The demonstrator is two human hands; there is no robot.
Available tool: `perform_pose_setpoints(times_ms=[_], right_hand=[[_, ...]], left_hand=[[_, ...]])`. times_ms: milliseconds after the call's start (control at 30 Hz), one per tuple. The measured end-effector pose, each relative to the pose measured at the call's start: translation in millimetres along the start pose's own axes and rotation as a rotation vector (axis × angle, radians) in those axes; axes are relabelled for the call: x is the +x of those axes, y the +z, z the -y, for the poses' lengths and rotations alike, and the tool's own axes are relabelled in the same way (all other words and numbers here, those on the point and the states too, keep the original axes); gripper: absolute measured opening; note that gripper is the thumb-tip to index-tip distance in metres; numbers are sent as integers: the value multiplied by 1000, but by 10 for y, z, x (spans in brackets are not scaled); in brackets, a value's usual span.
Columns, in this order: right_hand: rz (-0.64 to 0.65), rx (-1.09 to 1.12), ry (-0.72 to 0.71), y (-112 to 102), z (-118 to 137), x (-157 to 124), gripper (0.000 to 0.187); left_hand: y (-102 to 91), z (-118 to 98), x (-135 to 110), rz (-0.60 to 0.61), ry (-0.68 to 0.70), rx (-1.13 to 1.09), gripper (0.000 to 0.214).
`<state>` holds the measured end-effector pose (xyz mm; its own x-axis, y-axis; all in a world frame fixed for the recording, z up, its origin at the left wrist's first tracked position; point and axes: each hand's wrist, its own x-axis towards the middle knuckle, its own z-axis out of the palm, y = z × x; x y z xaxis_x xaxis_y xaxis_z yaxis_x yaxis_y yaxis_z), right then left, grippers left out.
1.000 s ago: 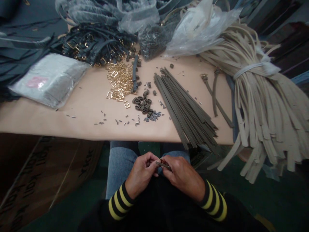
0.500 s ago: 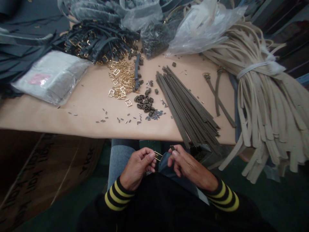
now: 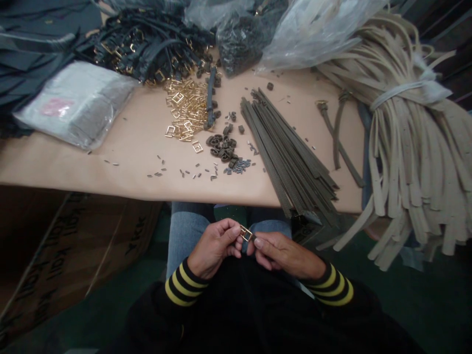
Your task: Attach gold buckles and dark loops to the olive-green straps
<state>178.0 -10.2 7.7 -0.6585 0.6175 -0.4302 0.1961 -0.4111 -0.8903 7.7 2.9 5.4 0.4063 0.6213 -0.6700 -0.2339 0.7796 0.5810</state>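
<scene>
A small gold buckle (image 3: 246, 233) sits right between my two hands, just over my lap. Its long side runs across from my left hand to my right hand, with a little slant. My left hand (image 3: 214, 248) is the nearer one, and my left fingers (image 3: 231, 230) are pinched together on the buckle's left edge. My right hand (image 3: 283, 253) is just beside it. My right fingers (image 3: 261, 242) come close together at the other edge, but I cannot tell if they grip it. My blue jeans (image 3: 191, 226) are under my hands, and my black sleeves with yellow stripes (image 3: 182, 285) end at my wrists. Past my hands is a table with tan paper (image 3: 92, 169) on it. There lie a heap of gold buckles (image 3: 184, 110), little dark loops (image 3: 221, 147), long flat brown straps (image 3: 283, 147) and a big tied bunch of pale straps (image 3: 413, 147)
</scene>
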Motion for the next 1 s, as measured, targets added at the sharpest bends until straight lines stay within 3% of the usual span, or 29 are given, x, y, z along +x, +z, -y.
perform_pose_setpoints(times_ms=[200, 500, 867, 1000], right_hand=[[70, -19, 13, -13, -9, -27, 42], [61, 0, 34, -16, -11, -52, 41], [107, -98, 39, 4, 25, -49, 44], [67, -140, 46, 10, 23, -47, 43]], left_hand=[[-1, 19, -17, 92, -29, 14, 30], [-48, 29, -19, 167, -38, -59, 28], [-4, 76, -48, 169, -66, 68, 31], [43, 80, -52, 73, 89, 210, 24]])
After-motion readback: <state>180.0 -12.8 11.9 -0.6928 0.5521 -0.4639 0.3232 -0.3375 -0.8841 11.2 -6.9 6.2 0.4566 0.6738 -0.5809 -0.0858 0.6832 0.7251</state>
